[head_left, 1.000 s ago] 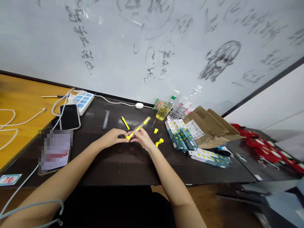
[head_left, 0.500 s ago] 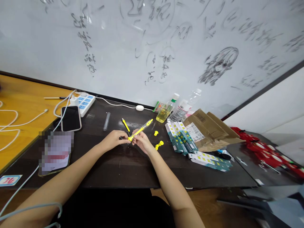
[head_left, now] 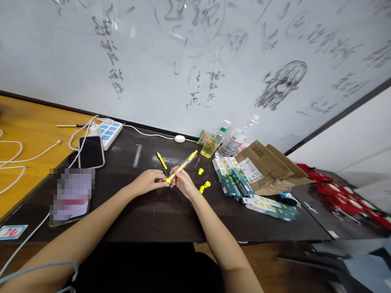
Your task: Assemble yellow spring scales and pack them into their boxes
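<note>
Over the dark table, a clear tube with a yellow rod inside (head_left: 188, 161) slants up to the right. My right hand (head_left: 184, 184) is closed around the tube's lower part. The fingertips of my left hand (head_left: 149, 182) pinch the yellow end piece (head_left: 168, 180) at its bottom. A thin dark loop shows beside those fingers; what it is I cannot make out. Just beyond the hands lies a loose yellow rod with a dark tip (head_left: 162, 160). An empty clear tube (head_left: 137, 156) rests farther left. To the right are small yellow spool-shaped caps (head_left: 200, 171).
Several green-and-white boxes (head_left: 226, 177) lie right of the hands, before an opened cardboard box (head_left: 269, 169). Two bottles, one with yellow liquid (head_left: 210, 146), stand by the whiteboard (head_left: 146, 81). At left are a phone (head_left: 91, 152), a power strip (head_left: 111, 133) and white cables.
The tube and both hands have shifted slightly, and the tube now points up a little more steeply. My left fingers have moved a bit to the right at its yellow end.
</note>
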A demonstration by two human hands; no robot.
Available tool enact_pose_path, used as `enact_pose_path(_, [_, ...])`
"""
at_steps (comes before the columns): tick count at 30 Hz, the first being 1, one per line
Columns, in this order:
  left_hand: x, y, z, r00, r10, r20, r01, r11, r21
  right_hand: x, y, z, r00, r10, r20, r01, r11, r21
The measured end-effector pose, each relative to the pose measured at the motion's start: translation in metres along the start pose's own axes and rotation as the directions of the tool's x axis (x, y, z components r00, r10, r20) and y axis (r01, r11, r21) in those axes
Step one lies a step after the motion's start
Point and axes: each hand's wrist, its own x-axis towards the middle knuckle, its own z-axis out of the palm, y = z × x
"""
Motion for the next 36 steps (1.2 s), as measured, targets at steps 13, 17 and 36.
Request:
enact_pose_path(13, [0.000, 0.004, 0.002, 0.995, -0.098, -0.002, 0.098, 0.992, -0.075, 0.001, 0.007, -0.001, 0.999, 0.014, 0.038, -0.013, 1.000, -0.018])
enact_pose_path(17, [-0.001, 0.004, 0.005, 0.990, -0.141, 0.021, 0.142, 0.986, -0.084, 0.002, 0.010, -0.001, 0.999, 0.029, 0.043, -0.029, 1.000, -0.013])
enact_pose_path(36, [0.000, 0.000, 0.017, 0.953, -0.300, -0.050, 0.281, 0.931, -0.235, 0.013, 0.025, 0.000, 0.989, -0.128, -0.075, 0.106, 0.965, -0.240])
